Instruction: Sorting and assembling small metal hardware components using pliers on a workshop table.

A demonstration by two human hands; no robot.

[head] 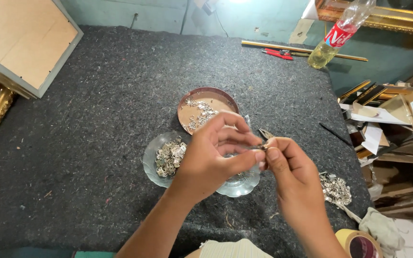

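Both hands meet right in the middle of the frame. The left hand (211, 155) and right hand (288, 165) pinch a tiny metal piece (260, 147) between thumb and fingertips, so each grip is closed on that same little part, held up just above the glass dishes. I can't make out exactly what shape it is, too small and a bit blurred.

Under the hands sits a clear glass dish (153, 165) with a heap of small silver hardware bits (169, 156), and a second glass dish (239, 185) peeks out lower centre, mostly hidden by the left hand. Just above them there's a round brown tin lid (208, 93) with a thinner scatter of the same kind of bits. Another loose pile (335, 188) lies on the grey felt tabletop (82, 143) toward the lower right, near the right wrist.

Judging from the piles, I'd say it's somewhere mid-way: plenty still heaped in the left dish, some already sorted into the tin.

A tape roll (357, 242) sits bottom right, a plastic bottle (333, 40) top right.
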